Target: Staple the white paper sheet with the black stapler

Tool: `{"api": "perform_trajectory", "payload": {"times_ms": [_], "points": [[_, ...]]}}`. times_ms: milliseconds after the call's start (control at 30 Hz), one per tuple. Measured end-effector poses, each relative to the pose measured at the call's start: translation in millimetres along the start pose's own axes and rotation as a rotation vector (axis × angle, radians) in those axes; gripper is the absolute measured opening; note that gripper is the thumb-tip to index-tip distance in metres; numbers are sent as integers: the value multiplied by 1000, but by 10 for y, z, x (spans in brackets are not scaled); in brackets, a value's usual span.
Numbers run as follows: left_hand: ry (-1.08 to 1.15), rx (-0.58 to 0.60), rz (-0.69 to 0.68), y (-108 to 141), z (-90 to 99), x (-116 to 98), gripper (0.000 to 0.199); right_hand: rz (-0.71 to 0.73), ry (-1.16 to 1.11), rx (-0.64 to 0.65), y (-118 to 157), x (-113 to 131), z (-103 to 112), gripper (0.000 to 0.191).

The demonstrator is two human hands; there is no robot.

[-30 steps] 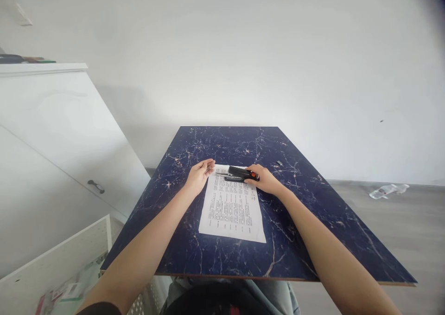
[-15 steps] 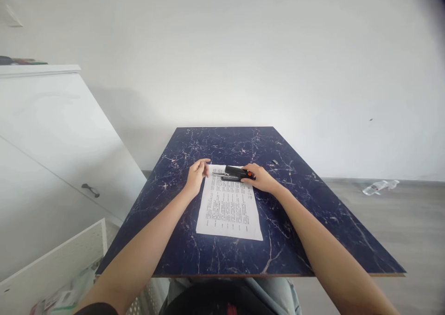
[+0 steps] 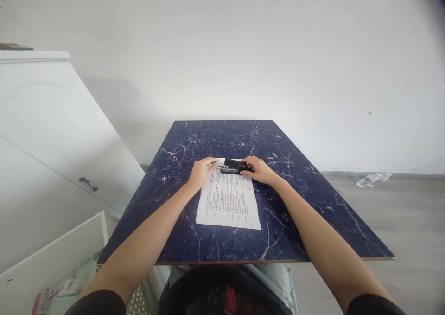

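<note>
A black stapler (image 3: 233, 164) with an orange mark near its rear lies across the top of a printed sheet of paper (image 3: 227, 206). My right hand (image 3: 257, 169) is closed around the stapler's right end. From its left end a thin metal slide (image 3: 220, 167) sticks out. My left hand (image 3: 203, 172) has its thumb and fingers brought together at the tip of that slide, over the paper's upper left corner. Whether the fingertips also hold something small is hidden.
The blue marbled table (image 3: 194, 138) carries a small dark piece (image 3: 274, 155) right of the stapler. A white cabinet (image 3: 52, 120) stands at the left, with an open drawer (image 3: 55, 245) of items below. A clear plastic object (image 3: 371, 180) lies on the floor at right.
My left hand has moved right, and its fingers have closed at the slide's tip. The slide shows less length outside the stapler. My right hand keeps its hold.
</note>
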State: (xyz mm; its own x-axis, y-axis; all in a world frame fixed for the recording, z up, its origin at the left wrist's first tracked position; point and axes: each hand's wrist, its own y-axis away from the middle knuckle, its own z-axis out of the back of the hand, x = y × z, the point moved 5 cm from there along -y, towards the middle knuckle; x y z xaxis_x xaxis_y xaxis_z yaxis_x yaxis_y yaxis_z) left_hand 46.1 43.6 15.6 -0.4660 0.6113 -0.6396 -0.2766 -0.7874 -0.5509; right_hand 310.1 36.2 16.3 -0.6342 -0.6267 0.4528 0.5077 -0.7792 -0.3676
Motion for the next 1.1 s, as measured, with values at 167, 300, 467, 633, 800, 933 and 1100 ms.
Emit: {"api": "perform_trajectory", "payload": {"times_ms": [167,300,467,633,800,933,1100], "points": [[-102,76,-74,3,-72,4,18,0,4,-4,0,15,7,36],[-125,74,-87,-16,-79,55,20,-8,1,2,3,-7,-2,38],[-129,135,-70,-31,-111,69,21,-15,-3,5,-2,-6,-1,39],[-142,141,-10,-28,-121,95,21,-21,-5,6,2,-25,-14,40],[-141,169,16,-22,-139,101,19,-29,-10,10,8,-43,-21,40],[-111,177,22,-20,-140,97,19,-30,-11,11,7,-29,-13,40],[-40,146,28,-24,-120,119,14,-34,-11,16,8,-23,-14,39]]}}
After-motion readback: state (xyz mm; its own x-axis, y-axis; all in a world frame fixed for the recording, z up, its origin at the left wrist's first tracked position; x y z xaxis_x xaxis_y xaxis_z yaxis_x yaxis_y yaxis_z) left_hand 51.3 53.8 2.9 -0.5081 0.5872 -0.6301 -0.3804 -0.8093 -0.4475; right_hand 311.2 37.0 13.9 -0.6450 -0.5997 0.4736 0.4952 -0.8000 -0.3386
